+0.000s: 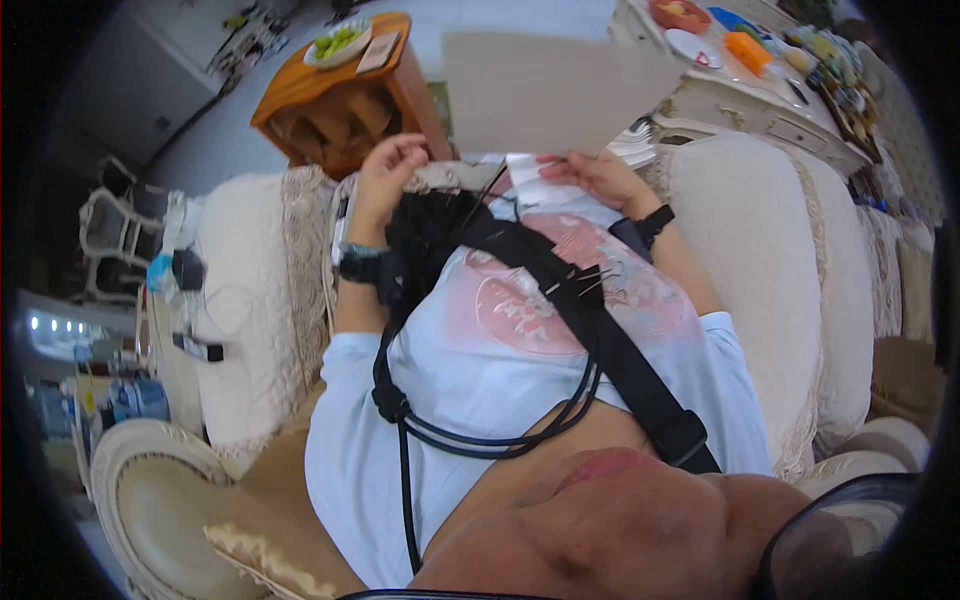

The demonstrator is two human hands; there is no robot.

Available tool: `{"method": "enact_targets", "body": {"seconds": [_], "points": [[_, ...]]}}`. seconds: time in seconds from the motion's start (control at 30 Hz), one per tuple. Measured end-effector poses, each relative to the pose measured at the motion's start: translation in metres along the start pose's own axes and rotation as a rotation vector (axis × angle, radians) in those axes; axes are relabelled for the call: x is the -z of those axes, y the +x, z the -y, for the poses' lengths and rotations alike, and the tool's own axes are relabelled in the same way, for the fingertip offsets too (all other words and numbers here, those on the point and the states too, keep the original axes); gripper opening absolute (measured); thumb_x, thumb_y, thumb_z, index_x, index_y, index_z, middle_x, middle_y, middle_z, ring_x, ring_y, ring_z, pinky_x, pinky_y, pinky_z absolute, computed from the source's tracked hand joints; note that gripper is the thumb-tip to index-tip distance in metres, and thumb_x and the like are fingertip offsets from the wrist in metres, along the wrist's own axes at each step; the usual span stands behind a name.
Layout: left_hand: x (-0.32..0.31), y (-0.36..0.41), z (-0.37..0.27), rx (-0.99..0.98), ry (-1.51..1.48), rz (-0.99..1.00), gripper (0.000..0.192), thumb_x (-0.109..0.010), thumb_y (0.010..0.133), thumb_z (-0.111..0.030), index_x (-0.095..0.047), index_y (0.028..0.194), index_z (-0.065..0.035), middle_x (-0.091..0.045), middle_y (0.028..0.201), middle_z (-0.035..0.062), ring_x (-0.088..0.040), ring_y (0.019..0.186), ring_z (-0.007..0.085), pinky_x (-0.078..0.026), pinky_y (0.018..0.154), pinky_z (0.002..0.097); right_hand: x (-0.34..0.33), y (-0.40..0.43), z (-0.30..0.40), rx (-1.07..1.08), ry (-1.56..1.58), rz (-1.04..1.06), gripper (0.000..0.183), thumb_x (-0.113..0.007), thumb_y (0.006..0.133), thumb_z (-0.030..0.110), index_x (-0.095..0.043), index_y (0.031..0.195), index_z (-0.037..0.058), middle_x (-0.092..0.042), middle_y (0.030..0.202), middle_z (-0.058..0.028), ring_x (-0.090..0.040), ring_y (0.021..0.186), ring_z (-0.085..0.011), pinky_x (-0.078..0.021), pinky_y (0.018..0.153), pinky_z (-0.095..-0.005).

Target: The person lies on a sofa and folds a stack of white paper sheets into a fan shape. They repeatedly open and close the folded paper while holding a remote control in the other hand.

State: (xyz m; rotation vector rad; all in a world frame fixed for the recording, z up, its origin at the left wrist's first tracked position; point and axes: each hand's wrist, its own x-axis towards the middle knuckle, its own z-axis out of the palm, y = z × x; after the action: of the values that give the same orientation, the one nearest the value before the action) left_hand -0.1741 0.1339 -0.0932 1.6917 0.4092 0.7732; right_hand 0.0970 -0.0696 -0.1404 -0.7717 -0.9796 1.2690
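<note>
My right hand (592, 176) grips the lower edge of a grey sheet of card or board (551, 94), which stands up in front of me and looks slightly blurred. Just below the sheet, a white paper (529, 184) lies by the fingers of that hand. To the left of the sheet's lower corner is my left hand (394, 161), raised with its fingers loosely curled. I see a small gap between it and the sheet, and nothing in it. Black straps (562, 277) and a looped black cord (487, 450) cross my light blue shirt (450, 390).
Padded cream sofa covers (750, 262) lie on both sides of me. Ahead stands a wooden side table (330, 90) bearing a bowl of green fruit (337, 43) and a phone (379, 52). An orange item (748, 52) rests on the cream table (750, 97). Small black devices (199, 347) sit at left.
</note>
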Motion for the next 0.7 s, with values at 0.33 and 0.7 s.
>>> {"method": "enact_targets", "body": {"seconds": [0.33, 0.7], "points": [[0.123, -0.034, 0.001, 0.239, 0.427, -0.428, 0.023, -0.066, 0.079, -0.020, -0.065, 0.092, -0.0011, -0.065, 0.079, 0.0055, -0.059, 0.071, 0.0114, -0.047, 0.067, 0.0236, -0.007, -0.003, 0.010, -0.032, -0.002, -0.082, 0.034, -0.044, 0.094, 0.014, -0.042, 0.119, -0.0083, -0.052, 0.117, -0.0191, -0.054, 0.107, -0.0297, -0.0431, 0.095, -0.0392], [0.133, -0.049, 0.061, 0.862, 1.107, -0.155, 0.037, -0.076, 0.062, -0.033, -0.068, 0.081, -0.0025, -0.066, 0.074, 0.0118, -0.064, 0.072, 0.0229, -0.048, 0.067, 0.0333, -0.004, -0.005, 0.006, -0.026, -0.016, -0.121, 0.036, -0.041, 0.094, 0.014, -0.038, 0.123, -0.0075, -0.051, 0.119, -0.0200, -0.052, 0.109, -0.0322, -0.0405, 0.097, -0.0449]]}}
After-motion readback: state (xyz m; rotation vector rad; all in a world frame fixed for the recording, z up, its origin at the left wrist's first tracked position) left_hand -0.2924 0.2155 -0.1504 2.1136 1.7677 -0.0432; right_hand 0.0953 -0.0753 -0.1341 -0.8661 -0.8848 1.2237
